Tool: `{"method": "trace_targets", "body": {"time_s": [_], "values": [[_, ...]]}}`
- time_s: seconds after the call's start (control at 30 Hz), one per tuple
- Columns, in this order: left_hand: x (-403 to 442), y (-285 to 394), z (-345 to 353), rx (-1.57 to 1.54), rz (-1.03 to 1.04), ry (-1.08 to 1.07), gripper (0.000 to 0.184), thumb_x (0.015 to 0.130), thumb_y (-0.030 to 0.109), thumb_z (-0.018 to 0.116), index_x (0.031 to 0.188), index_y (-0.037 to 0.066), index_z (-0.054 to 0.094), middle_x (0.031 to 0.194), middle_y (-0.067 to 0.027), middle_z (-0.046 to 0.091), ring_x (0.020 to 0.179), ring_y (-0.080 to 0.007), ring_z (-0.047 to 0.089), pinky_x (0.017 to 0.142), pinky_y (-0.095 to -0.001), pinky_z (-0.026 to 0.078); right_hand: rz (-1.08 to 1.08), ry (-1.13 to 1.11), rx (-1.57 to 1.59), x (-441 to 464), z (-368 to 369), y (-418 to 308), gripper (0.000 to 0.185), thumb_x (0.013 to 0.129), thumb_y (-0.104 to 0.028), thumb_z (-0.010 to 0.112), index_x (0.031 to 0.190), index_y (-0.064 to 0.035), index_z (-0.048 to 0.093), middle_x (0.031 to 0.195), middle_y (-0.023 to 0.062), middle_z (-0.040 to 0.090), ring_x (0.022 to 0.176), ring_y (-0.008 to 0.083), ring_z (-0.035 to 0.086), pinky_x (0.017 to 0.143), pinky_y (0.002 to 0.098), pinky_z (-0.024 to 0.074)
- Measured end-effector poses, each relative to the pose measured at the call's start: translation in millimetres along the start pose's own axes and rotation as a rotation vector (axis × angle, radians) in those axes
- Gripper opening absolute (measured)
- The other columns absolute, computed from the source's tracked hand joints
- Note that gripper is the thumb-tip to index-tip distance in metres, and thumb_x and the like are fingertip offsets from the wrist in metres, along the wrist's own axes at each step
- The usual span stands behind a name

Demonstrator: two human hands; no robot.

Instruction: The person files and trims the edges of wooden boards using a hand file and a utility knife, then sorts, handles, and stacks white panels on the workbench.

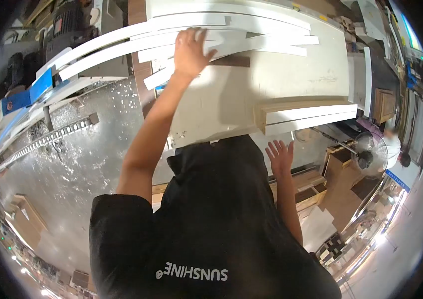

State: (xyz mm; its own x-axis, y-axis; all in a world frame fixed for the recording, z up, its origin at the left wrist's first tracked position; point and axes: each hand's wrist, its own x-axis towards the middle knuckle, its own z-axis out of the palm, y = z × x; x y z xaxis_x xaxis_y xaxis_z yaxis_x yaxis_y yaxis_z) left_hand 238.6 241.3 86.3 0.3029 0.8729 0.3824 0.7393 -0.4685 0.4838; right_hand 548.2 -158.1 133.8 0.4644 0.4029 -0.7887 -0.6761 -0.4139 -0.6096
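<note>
My left hand (190, 54) is stretched forward over the far side of the worktable (301, 74), its fingers apart. Beneath and around it lie several long white strips (271, 40), some overhanging the table's left end. Whether the fingertips touch a strip I cannot tell. A short dark brown piece (234, 61) lies just right of the hand. My right hand (280, 157) is low beside my body, open, with fingers spread and nothing in it. Above it, at the table's near edge, sits a pair of white-faced boards (311, 117), apart from the fingers.
A person (390, 148) is at the right, behind a round fan (369, 155). Wooden frames (311, 194) stand low to my right. Blue-and-white pieces (27, 94) and a slotted metal rail (47, 142) are at the left, over a grey floor.
</note>
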Motion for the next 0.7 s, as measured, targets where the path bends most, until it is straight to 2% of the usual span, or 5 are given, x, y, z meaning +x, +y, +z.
{"method": "trace_targets", "body": {"time_s": [0.13,0.27,0.33,0.53,0.7], "values": [[25,-63,-11,0.348,-0.131,-0.1,0.095,0.085,0.058,0.088,0.158,0.01,0.053,0.164,-0.0207,0.051,0.153,-0.0428,0.044,0.129,-0.0619,0.03,-0.093,0.077,-0.033,-5,-17,11,0.096,0.113,-0.063,0.051,0.173,0.0031,0.017,0.171,0.0233,0.038,0.149,0.0411,0.052,0.123,0.0548,0.0468],[35,-129,-43,0.459,-0.236,-0.483,0.102,0.087,0.058,0.086,0.167,0.011,0.044,0.171,-0.0169,0.044,0.161,-0.0378,0.036,0.135,-0.0593,0.019,-0.137,0.096,-0.04,10,-33,27,0.09,0.113,-0.057,0.055,0.173,0.0006,0.021,0.169,0.0223,0.041,0.146,0.0402,0.055,0.122,0.0537,0.0485],[40,-152,-49,0.463,-0.11,-0.507,0.102,0.088,0.058,0.086,0.169,0.013,0.042,0.169,-0.0156,0.047,0.159,-0.0387,0.039,0.135,-0.0571,0.022,-0.156,0.091,-0.077,14,-35,34,0.094,0.111,-0.059,0.058,0.172,0.0019,0.02,0.168,0.0227,0.041,0.146,0.0397,0.054,0.122,0.0545,0.0477],[65,-181,-55,0.374,-0.111,-0.557,0.097,0.087,0.068,0.08,0.164,0.018,0.05,0.16,-0.0185,0.058,0.153,-0.0431,0.047,0.128,-0.0621,0.033,-0.212,0.03,-0.104,31,-36,44,0.066,0.114,-0.047,0.059,0.164,-0.0077,0.04,0.162,0.0159,0.049,0.139,0.0349,0.062,0.113,0.0492,0.0517],[77,-202,-57,0.358,-0.03,-0.561,0.063,0.099,0.044,0.078,0.152,0.014,0.063,0.152,-0.0165,0.064,0.141,-0.0405,0.058,0.112,-0.0569,0.049,-0.212,0.098,-0.107,37,-46,38,0.066,0.113,-0.048,0.061,0.163,-0.0087,0.044,0.156,0.0135,0.056,0.135,0.0326,0.065,0.114,0.0495,0.0518]]}}
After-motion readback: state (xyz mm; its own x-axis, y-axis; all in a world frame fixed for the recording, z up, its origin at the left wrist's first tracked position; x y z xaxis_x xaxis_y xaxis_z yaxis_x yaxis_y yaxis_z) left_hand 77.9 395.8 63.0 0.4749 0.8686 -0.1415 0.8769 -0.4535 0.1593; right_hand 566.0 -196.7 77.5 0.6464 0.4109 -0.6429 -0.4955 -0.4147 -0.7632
